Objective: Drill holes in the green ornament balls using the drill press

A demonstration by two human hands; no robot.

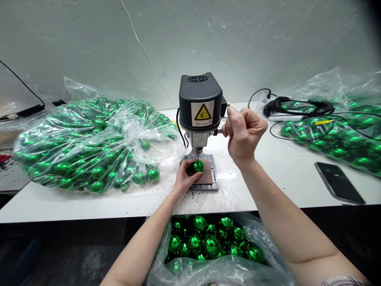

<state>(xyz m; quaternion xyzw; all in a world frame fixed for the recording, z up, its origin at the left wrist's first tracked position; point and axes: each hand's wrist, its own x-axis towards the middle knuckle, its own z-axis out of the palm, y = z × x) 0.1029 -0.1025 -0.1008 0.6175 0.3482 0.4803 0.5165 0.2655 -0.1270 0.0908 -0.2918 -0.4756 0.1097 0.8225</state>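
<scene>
Shiny green bauble (199, 166) at the benchtop drill press (200, 99).
Our left hand (185, 175) pinches it, drill bit (198, 157) at its top; our right hand (244, 134), higher and rightward, clenches the lever (219, 130).

Lt. checked R sleeve (342, 281), forearms (276, 206) bare

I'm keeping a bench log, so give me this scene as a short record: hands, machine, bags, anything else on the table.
Left hand: holds a green ball on the pad
Right hand: closed on the handle
Machine: drill press, warning label in front
Bit: at the ball's top; depth unclear
Bags: left bag and right bag on the table, front bag open below its edge; all hold green balls
Also: phone, right side
</scene>
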